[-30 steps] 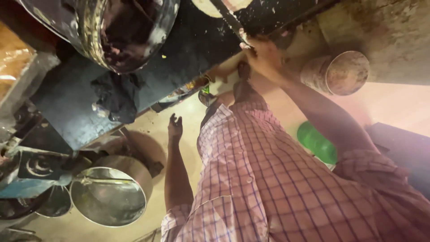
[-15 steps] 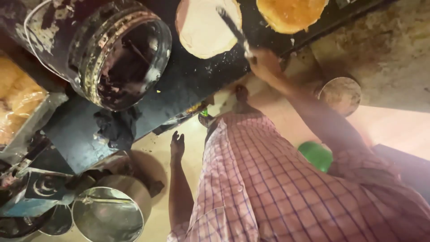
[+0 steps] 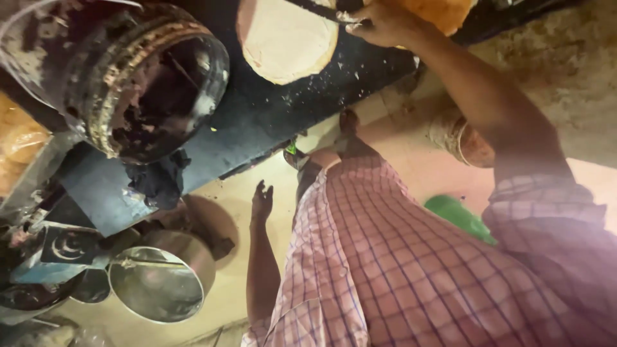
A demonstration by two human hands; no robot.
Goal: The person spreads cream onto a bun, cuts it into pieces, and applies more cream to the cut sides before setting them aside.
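The left hand (image 3: 261, 200) hangs at the person's side, its grip slack and holding nothing. The right hand (image 3: 379, 22), arm stretched forward, has its grip wrapped around a dark spatula handle (image 3: 321, 11) above a pale round flatbread (image 3: 286, 42). The flatbread lies flat on the black griddle (image 3: 270, 115), beside a blackened metal pot (image 3: 138, 83).

Warm, dim indoor light fell from about 3 o'clock, leaving the 9 o'clock side in deep shadow. Glare glinted off the steel pot (image 3: 156, 292) at 7 o'clock. Edges bent and smeared; the checked shirt (image 3: 411, 270) looked soft and blurred.
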